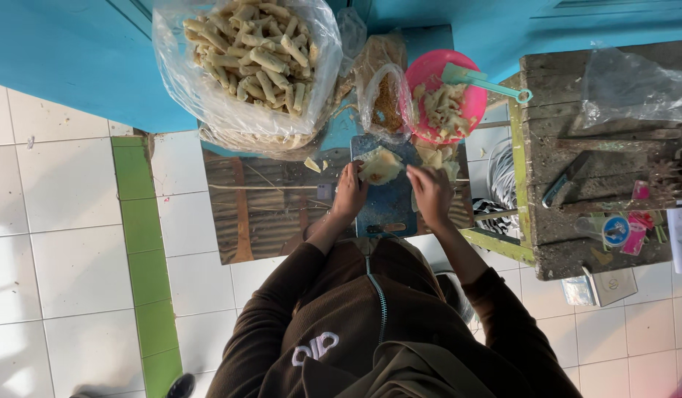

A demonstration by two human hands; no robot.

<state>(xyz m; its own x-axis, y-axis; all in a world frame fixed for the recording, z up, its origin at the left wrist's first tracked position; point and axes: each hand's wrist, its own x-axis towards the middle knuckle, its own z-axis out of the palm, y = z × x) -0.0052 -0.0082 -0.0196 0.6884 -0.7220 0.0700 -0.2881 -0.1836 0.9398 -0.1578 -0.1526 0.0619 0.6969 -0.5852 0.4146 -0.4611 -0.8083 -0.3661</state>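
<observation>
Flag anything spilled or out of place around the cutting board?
A few pale scraps lie loose on the wooden table, left of the blue cutting board and the left hand. Nothing else stands out.

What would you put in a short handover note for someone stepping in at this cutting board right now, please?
Left hand: fingers pressed on the pale wrapper sheet lying on the blue cutting board.
Right hand: at the sheet's right edge, fingers curled; whether it holds anything cannot be told.
Big clear bag, upper left: piled with finished rolls.
Small bag of brown filling and pink bowl of pale pieces: just beyond the board.
Done: many rolls bagged.
Left: the sheet on the board lies flat, not yet rolled.
</observation>
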